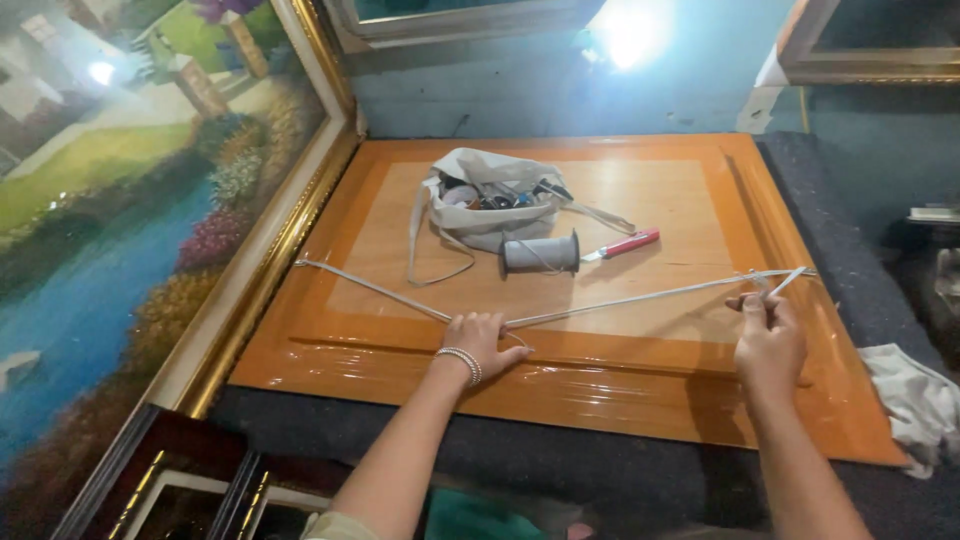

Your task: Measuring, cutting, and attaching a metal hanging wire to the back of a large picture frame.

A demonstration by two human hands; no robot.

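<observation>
A white cord (620,297) runs across an orange-brown wooden panel (640,180) wrapped in clear film, from its left edge to its right edge. My left hand (482,338), with a bead bracelet on the wrist, presses down on the cord near the panel's front middle, where it bends in a shallow V. My right hand (768,335) pinches the cord's right end near the panel's right edge, and short loose ends stick up past the fingers.
A grey spool (540,253), a red-handled knife (625,244) and a white cloth bag (492,196) of small items lie on the panel's far half. A gold-framed landscape painting (120,200) leans at the left. A white rag (915,395) lies at the right on dark felt.
</observation>
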